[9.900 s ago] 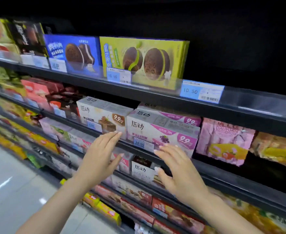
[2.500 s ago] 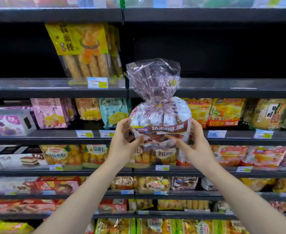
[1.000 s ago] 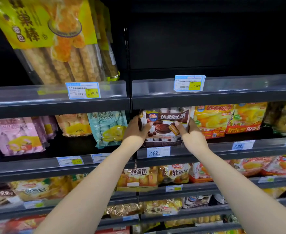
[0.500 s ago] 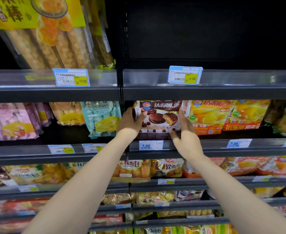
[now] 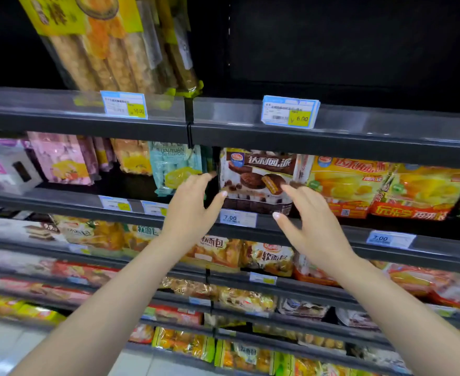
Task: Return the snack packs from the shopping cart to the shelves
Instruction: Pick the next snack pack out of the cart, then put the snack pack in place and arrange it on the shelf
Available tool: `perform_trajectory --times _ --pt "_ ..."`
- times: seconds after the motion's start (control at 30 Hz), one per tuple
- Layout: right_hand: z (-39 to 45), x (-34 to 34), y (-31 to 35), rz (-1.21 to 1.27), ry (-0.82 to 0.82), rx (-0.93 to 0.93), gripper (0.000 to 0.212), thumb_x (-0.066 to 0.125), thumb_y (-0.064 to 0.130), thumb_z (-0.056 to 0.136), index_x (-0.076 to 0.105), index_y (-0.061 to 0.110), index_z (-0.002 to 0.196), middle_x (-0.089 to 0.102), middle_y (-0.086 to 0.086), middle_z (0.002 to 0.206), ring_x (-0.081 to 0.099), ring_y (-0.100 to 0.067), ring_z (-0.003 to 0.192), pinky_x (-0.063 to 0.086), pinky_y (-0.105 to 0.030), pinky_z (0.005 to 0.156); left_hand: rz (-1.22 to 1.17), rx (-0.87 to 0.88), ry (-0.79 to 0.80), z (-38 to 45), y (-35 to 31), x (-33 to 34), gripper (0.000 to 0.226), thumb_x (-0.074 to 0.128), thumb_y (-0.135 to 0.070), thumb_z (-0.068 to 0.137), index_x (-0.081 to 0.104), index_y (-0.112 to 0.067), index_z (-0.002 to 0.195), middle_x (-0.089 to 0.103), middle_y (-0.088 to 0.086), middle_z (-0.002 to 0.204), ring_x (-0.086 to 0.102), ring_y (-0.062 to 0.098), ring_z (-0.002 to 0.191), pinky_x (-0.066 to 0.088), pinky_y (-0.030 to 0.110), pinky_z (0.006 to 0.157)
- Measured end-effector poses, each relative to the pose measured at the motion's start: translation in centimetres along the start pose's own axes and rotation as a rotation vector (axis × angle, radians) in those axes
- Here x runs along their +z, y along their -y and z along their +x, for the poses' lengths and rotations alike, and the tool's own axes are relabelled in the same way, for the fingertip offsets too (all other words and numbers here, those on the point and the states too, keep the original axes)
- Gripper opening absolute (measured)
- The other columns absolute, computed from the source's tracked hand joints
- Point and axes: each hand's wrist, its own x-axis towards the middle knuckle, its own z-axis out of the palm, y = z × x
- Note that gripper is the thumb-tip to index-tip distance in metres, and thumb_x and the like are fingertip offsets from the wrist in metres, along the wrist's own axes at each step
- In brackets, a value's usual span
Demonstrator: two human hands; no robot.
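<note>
Chocolate pie bag point(image 5: 258, 183) stands on the shelf point(image 5: 332, 234) second from the top of the view, at the left end of the right-hand bay, right behind a price tag reading 7.00 point(image 5: 237, 219). Its top edge is tucked up under the front lip of the shelf above point(image 5: 359, 145), so I cannot tell how much room is left over it. On its right it sits just beside, perhaps touching, a yellow-orange pie bag point(image 5: 351, 185); on its left a dark gap separates it from a teal swiss-roll pack point(image 5: 174, 166) in the next bay. The shelf above, marked by a 6.00 tag point(image 5: 290, 112), shows only dark open space behind its clear front rail.

The bag is brown and white, with a brown band of white lettering across the top, a round blue-and-red logo in its upper left corner, and pictures of round chocolate-coated pies, one cut to show a pale filling. A dark strip runs along its bottom.

It stands upright with its printed face turned outward to the aisle. Its visible face is roughly as wide as it is tall, so no long axis is plain.

Both hands are released, fingers spread and relaxed, holding nothing. The left hand point(image 5: 193, 210) hovers before the gap at the bag's left edge; the right hand point(image 5: 309, 226) hovers before its lower right corner. Whether any fingertip touches the bag I cannot tell.
</note>
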Motion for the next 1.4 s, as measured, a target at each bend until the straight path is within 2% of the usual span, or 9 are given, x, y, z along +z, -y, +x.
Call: perform_trajectory --times 0.1,0.27,0.33,0.43,0.57,0.77,0.93,1.2,1.4 --pt "-1.0 0.0 1.0 0.056 0.062 -0.121 0.056 0.055 0.036 0.094 0.037 0.022 0.145 0.036 0.006 0.148 0.023 -0.008 0.139 0.013 -0.018 0.109 0.134 0.039 -0.005 -4.0 0.4 -1.6 0.049 0.056 -0.037 0.095 0.049 -0.014 0.138 0.053 0.002 0.137 0.046 0.02 0.129 0.039 0.033 0.104" --pt "-2.0 2.0 3.2 0.118 0.141 -0.305 0.051 0.052 0.039 0.094 0.046 0.018 0.14 0.043 0.0 0.145 0.029 -0.014 0.137 0.021 -0.029 0.113 0.276 0.027 -0.043 -10.9 1.4 -4.0 0.049 0.053 -0.042 0.091 0.058 -0.012 0.129 0.06 0.003 0.129 0.053 0.021 0.121 0.044 0.033 0.099" --pt "-3.0 4.8 6.5 0.163 0.249 -0.458 0.052 0.048 0.042 0.093 0.048 0.019 0.139 0.045 0.0 0.143 0.034 -0.017 0.135 0.026 -0.034 0.113 0.361 -0.099 -0.053 -16.2 2.9 -5.8 0.048 0.052 -0.043 0.091 0.06 -0.011 0.126 0.062 0.005 0.125 0.056 0.022 0.118 0.046 0.035 0.097" --pt "-3.8 6.8 8.4 0.21 0.279 -0.505 0.05 0.051 0.041 0.095 0.046 0.021 0.14 0.045 0.001 0.144 0.034 -0.016 0.136 0.024 -0.032 0.113 0.379 -0.117 -0.071 -20.2 3.9 -6.7 0.045 0.054 -0.04 0.09 0.062 -0.009 0.121 0.064 0.006 0.121 0.058 0.023 0.113 0.048 0.038 0.093" --pt "-5.5 10.6 14.8 0.286 0.394 -0.697 0.049 0.049 0.041 0.091 0.054 0.017 0.133 0.053 -0.004 0.135 0.042 -0.023 0.131 0.03 -0.035 0.109 0.483 -0.252 -0.129 -27.6 6.2 -9.6 0.042 0.055 -0.037 0.088 0.066 -0.008 0.117 0.066 0.007 0.117 0.059 0.024 0.105 0.041 0.032 0.09" --pt "-9.0 16.0 26.5 0.401 0.508 -0.997 0.048 0.047 0.039 0.09 0.059 0.01 0.125 0.058 -0.008 0.124 0.049 -0.023 0.118 0.034 -0.032 0.104 0.62 -0.498 -0.151 -38.5 9.7 -15.6 0.043 0.048 -0.039 0.09 0.064 -0.008 0.116 0.065 0.009 0.115 0.062 0.029 0.104 0.045 0.037 0.086" --pt "-12.9 20.1 37.0 0.47 0.593 -1.123 0.045 0.049 0.039 0.091 0.058 0.013 0.126 0.058 -0.005 0.123 0.049 -0.019 0.118 0.029 -0.022 0.103 0.716 -0.679 -0.164 -47.1 12.9 -21.9 0.042 0.052 -0.037 0.086 0.065 -0.008 0.115 0.066 0.01 0.114 0.064 0.03 0.099 0.052 0.039 0.083" --pt "-19.5 25.3 51.0 0.569 0.65 -1.315 0.047 0.045 0.04 0.09 0.06 0.012 0.124 0.06 -0.004 0.119 0.051 -0.02 0.114 0.041 -0.031 0.1 0.849 -0.855 -0.265 -57.5 15.5 -29.3 0.042 0.055 -0.037 0.087 0.065 -0.01 0.117 0.065 0.007 0.114 0.062 0.027 0.102 0.049 0.038 0.086" --pt "-21.0 28.8 57.4 0.563 0.8 -1.355 0.048 0.047 0.041 0.091 0.054 0.017 0.132 0.054 0.002 0.129 0.045 -0.017 0.123 0.035 -0.03 0.104 0.846 -1.004 -0.303 -61.1 19.0 -32.0 0.041 0.057 -0.037 0.087 0.065 -0.01 0.117 0.066 0.006 0.114 0.063 0.025 0.102 0.051 0.037 0.087"
